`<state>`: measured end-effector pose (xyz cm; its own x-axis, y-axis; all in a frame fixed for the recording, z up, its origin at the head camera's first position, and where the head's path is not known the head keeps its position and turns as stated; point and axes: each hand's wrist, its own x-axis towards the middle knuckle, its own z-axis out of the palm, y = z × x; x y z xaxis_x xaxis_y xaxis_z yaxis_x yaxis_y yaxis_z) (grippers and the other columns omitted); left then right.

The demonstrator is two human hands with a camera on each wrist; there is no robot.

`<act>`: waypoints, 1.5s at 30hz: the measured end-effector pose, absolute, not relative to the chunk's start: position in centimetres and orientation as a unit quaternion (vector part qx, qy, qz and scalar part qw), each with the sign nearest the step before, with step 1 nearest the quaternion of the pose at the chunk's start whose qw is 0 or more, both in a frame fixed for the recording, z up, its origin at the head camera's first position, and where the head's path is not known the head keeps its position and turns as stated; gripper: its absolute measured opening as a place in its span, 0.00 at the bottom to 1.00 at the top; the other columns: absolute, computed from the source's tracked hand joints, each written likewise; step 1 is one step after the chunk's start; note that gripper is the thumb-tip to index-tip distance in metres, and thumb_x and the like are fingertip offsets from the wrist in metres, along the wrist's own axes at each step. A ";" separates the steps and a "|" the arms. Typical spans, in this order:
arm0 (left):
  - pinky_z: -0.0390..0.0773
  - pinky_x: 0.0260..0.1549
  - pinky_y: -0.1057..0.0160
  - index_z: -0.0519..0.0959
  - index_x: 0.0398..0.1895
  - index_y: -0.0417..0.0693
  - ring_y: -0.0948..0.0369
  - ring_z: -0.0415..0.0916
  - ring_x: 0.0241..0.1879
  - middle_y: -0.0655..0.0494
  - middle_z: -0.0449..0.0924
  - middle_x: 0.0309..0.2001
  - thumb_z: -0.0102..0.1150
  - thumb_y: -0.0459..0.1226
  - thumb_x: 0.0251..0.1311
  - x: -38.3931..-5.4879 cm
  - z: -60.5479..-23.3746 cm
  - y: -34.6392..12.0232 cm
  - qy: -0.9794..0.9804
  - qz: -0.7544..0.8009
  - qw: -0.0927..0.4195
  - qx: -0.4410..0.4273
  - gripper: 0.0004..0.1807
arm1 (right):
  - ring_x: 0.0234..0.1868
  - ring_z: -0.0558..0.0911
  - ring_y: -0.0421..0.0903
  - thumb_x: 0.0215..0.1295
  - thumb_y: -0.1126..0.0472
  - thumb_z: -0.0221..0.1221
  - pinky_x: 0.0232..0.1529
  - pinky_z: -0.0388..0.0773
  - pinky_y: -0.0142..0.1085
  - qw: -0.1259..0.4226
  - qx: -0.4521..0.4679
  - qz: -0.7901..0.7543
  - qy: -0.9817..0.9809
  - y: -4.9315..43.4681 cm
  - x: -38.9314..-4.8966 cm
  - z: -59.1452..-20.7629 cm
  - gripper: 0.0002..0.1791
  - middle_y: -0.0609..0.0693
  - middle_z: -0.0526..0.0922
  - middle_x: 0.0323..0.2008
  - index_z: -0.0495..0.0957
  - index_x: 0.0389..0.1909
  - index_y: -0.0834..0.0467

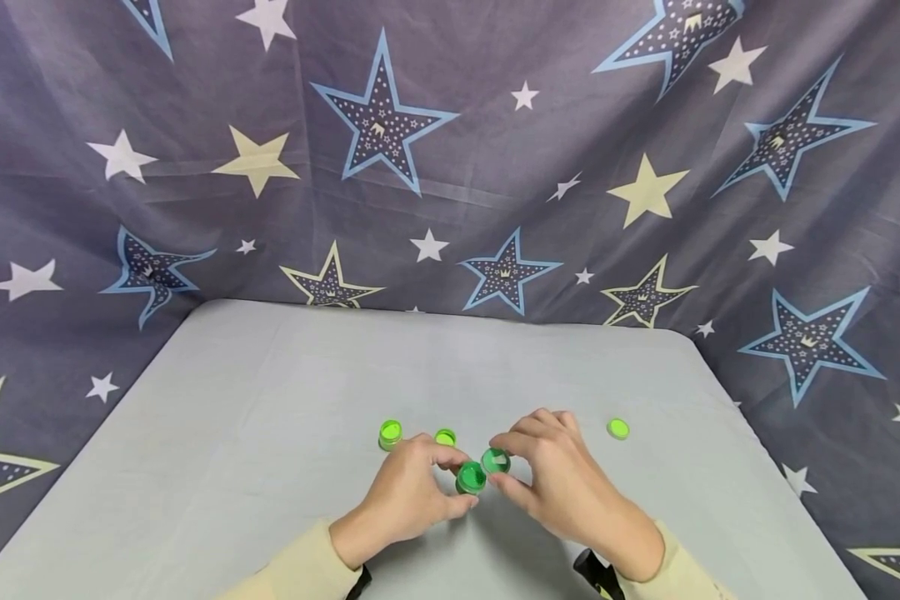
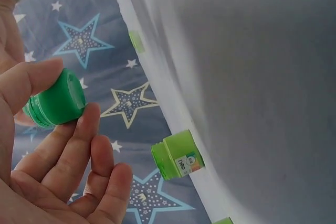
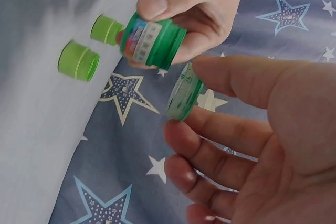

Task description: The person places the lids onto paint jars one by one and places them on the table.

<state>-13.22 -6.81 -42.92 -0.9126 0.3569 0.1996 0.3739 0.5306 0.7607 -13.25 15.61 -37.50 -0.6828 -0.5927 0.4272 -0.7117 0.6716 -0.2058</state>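
Note:
My left hand [image 1: 407, 493] grips a small dark green paint jar [image 1: 471, 478] between thumb and fingers, its open mouth facing up towards the head camera. Just to its right, my right hand [image 1: 558, 471] pinches a round green lid [image 1: 497, 462] at the rim. In the right wrist view a printed label shows on the side of the dark green jar [image 3: 153, 42], and the lid [image 3: 184, 94] is tilted close by it. Beyond the left hand stand two light green jars, one farther left [image 1: 390, 433] and one [image 1: 446, 437] partly hidden by the fingers.
A light green lid [image 1: 618, 429] lies on the table to the right of my right hand. The pale table [image 1: 307, 375] reaches back to a grey star-patterned cloth [image 1: 450, 150] that hangs behind it and on both sides.

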 end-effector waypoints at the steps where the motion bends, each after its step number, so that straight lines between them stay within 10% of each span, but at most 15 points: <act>1: 0.76 0.40 0.63 0.91 0.38 0.60 0.60 0.78 0.40 0.74 0.79 0.33 0.82 0.42 0.45 -13.2 -43.0 -6.8 -0.874 -0.438 0.009 -0.210 0.14 | 0.42 0.77 0.39 0.53 0.53 0.78 0.49 0.65 0.42 0.163 0.364 0.182 -0.899 15.5 -13.2 -37.5 0.17 0.41 0.85 0.37 0.88 0.43 0.53; 45: 0.76 0.42 0.63 0.90 0.38 0.59 0.59 0.79 0.41 0.75 0.79 0.33 0.80 0.39 0.47 -13.0 -43.2 -6.6 -0.861 -0.458 0.008 -0.221 0.12 | 0.43 0.77 0.35 0.52 0.53 0.78 0.48 0.67 0.39 0.133 0.375 0.236 -0.887 14.2 -12.7 -38.6 0.17 0.37 0.85 0.37 0.88 0.43 0.50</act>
<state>-12.98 -6.56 -43.22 -0.9021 0.3737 0.2157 0.3878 0.4833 0.7849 -12.67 14.19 -38.65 -0.6836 -0.6018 0.4130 -0.7275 0.6077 -0.3187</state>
